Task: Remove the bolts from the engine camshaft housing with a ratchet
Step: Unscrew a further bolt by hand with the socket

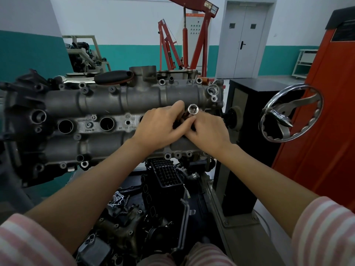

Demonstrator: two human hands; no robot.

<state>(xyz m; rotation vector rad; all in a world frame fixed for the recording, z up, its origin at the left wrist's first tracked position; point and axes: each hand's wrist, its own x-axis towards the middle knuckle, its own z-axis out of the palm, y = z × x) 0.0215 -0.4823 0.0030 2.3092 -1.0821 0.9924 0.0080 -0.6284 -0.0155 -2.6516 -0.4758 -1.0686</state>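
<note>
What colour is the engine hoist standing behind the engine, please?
Red-orange; the engine hoist shows best in the head view.

So the camshaft housing is sitting across the middle on the stand, and everything is arranging itself around it. Both hands are meeting over its right end: the left hand is lying just left of the right hand, touching it, with a socket poking up between them. A handwheel is hanging off to the right of the housing, with a tall cabinet further right. A tool handle is lying on the housing's far edge. Behind it, an engine hoist is standing near the door. Loose engine parts are lying below the housing's near edge.
</note>
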